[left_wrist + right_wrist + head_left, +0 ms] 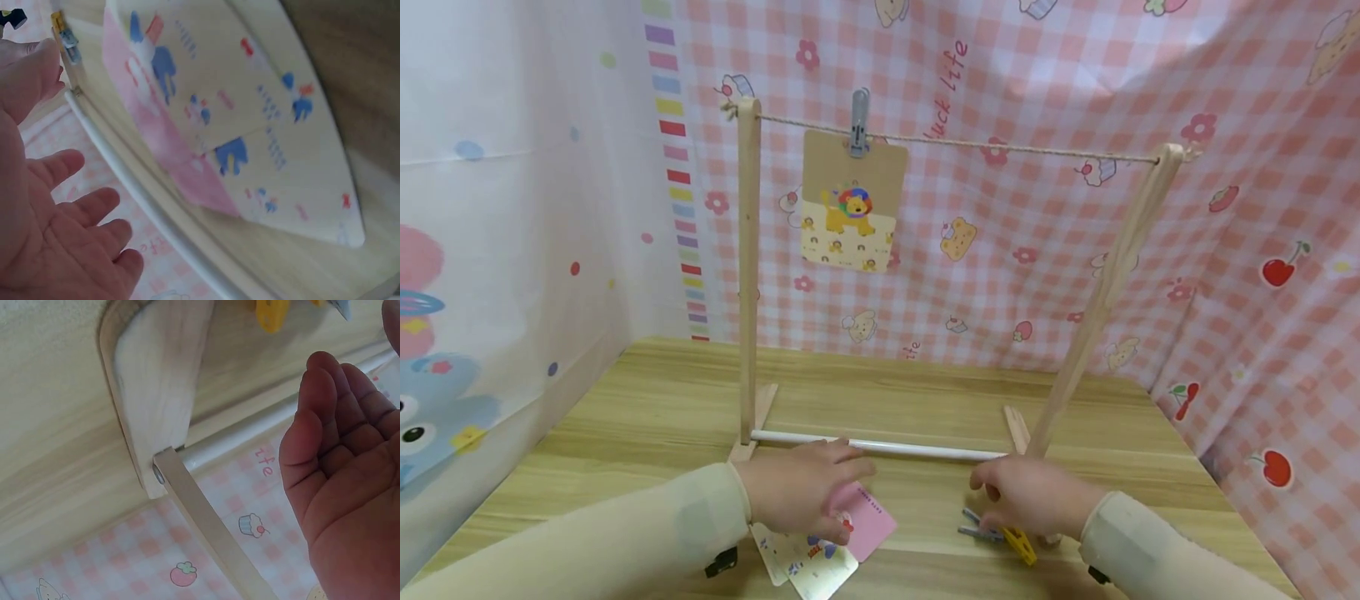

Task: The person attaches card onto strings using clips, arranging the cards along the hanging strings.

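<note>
My left hand, fingers spread and loosely bent, hovers over overlapping cards with pink tops and cream lower parts. In the left wrist view, the cards show blue and red figures, and nothing is in the palm. On the right, my right hand has its fingers loosely bent, right above a grey clothespin and a yellow clothespin. Its palm appears bare in the right wrist view, with the yellow clothespin beyond the fingertips.
A wooden frame stands on the table, with a left post, a right post and a white bottom rod. From its string hangs a brown-and-cream lion card, held by another grey clothespin. Patterned cloth surrounds the table.
</note>
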Demonstrator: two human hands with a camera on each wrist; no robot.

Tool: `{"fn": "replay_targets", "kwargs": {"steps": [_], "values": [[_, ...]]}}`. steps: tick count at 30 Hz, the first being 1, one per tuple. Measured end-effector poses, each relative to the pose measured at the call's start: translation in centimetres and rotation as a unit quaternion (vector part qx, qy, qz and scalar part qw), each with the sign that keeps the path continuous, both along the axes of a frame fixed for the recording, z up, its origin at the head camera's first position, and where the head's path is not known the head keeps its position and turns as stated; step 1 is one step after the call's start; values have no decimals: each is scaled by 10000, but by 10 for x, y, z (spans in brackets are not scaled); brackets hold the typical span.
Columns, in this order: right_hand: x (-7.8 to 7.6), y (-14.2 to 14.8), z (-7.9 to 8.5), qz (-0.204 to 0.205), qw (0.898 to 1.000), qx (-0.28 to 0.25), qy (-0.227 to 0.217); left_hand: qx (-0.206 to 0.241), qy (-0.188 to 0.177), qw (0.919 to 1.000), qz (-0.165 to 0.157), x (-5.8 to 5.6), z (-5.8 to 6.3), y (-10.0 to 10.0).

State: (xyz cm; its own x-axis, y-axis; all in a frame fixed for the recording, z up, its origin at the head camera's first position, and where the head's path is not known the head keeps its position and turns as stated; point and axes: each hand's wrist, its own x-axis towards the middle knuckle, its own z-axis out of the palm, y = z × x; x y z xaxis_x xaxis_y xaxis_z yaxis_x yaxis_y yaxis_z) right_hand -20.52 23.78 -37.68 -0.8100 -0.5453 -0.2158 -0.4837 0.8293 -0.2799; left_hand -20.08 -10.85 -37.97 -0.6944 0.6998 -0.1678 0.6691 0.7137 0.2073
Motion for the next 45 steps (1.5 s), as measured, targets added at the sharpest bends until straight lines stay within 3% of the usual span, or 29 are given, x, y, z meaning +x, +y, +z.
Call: {"fn": "replay_targets", "kwargs": {"steps": [10, 23, 39, 45], "values": [[-1, 1, -12, 462, 9986, 41, 258, -428, -75, 9990, -113, 6, -15, 5], [3, -10, -12, 231, 9992, 149, 290, -287, -86, 9995, -68, 7, -21, 8], [9, -15, -14, 198, 9971, 443, 588, -98, -393, 9989, 225, 4, -22, 17], [8, -16, -15, 131, 9974, 499, 511, 24, -580, 9967, 563, 0, -18, 21]]}}
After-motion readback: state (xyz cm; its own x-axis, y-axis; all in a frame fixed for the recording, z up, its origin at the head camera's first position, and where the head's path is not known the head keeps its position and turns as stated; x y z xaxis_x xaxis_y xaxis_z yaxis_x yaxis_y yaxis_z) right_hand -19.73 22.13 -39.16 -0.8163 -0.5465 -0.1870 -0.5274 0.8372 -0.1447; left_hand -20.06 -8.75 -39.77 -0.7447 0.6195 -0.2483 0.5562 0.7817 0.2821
